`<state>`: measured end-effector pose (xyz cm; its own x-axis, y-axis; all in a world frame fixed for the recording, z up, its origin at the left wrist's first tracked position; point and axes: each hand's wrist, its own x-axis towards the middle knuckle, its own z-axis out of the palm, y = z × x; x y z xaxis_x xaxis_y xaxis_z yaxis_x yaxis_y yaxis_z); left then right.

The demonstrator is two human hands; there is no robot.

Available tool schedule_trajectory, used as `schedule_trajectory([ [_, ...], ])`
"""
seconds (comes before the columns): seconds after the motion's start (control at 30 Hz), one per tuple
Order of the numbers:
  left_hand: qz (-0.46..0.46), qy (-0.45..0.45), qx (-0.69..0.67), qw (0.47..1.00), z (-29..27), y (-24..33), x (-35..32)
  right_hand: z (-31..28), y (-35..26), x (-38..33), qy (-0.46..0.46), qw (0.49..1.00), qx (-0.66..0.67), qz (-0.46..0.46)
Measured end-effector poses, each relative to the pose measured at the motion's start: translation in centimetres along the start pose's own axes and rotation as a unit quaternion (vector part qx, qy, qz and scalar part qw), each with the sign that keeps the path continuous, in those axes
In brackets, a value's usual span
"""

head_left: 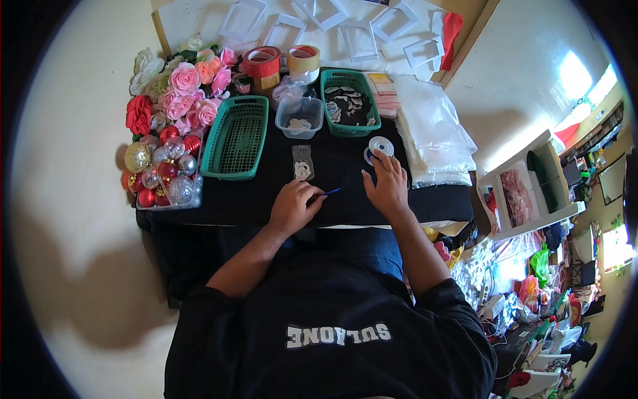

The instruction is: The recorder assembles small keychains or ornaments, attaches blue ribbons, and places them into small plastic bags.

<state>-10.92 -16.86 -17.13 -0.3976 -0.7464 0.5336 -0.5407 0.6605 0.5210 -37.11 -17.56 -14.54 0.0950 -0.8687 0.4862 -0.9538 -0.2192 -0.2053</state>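
My left hand [293, 206] is closed in a pinch near the front of the black-covered table, and a short length of blue ribbon [331, 191] sticks out to the right of its fingertips. To the right, my right hand [388, 186] has its fingers apart, with the fingertips at the near edge of a white spool [381, 143] that shows some blue. Its thumb points away from the other fingers. Just beyond my left hand lies a small clear plastic bag [302, 154] with off-white pieces [303, 170] in it.
Behind stand a green basket [209, 143], a clear tub [282, 123] and another green basket [375, 110] holding small pieces. Artificial flowers [184, 78] and ornaments [179, 189] sit left, tape rolls [262, 61] at the back, plastic bags [435, 133] right. White frames [359, 41] lie farther back.
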Motion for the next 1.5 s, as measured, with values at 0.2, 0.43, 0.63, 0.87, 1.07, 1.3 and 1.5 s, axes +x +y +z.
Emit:
schedule_trajectory([
  [0.2, 0.005, 0.021, -0.019, 1.0, -0.1, -0.1, 0.0, 1.3, -2.7, -0.8, -0.04, 0.96, 0.274, 0.038],
  [0.43, 0.001, 0.053, -0.011, 0.999, 0.0, 0.0, -0.2, 2.8, -4.5, -1.0, -0.26, 0.611, 0.678, 0.317],
  [0.63, 0.008, 0.046, 0.002, 0.999, 0.3, 0.0, -0.1, 2.9, -4.0, -1.2, -0.287, 0.537, 0.734, 0.301],
  [0.87, 0.017, 0.044, -0.003, 0.999, 0.1, 0.3, 0.1, 3.7, -3.4, -1.5, -0.31, 0.539, 0.738, 0.263],
  [1.07, -0.03, 0.086, -0.134, 0.987, -1.3, -0.3, 2.2, 4.1, -2.0, -1.9, -0.249, 0.391, 0.836, 0.294],
  [1.3, -0.129, -0.014, 0.014, 0.991, -4.2, -7.8, 15.2, 4.1, -2.0, -1.6, -0.26, 0.379, 0.845, 0.273],
  [1.5, -0.206, -0.285, 0.305, 0.885, -0.9, -12.5, 20.9, 3.9, -2.2, -1.4, -0.263, 0.378, 0.844, 0.273],
])
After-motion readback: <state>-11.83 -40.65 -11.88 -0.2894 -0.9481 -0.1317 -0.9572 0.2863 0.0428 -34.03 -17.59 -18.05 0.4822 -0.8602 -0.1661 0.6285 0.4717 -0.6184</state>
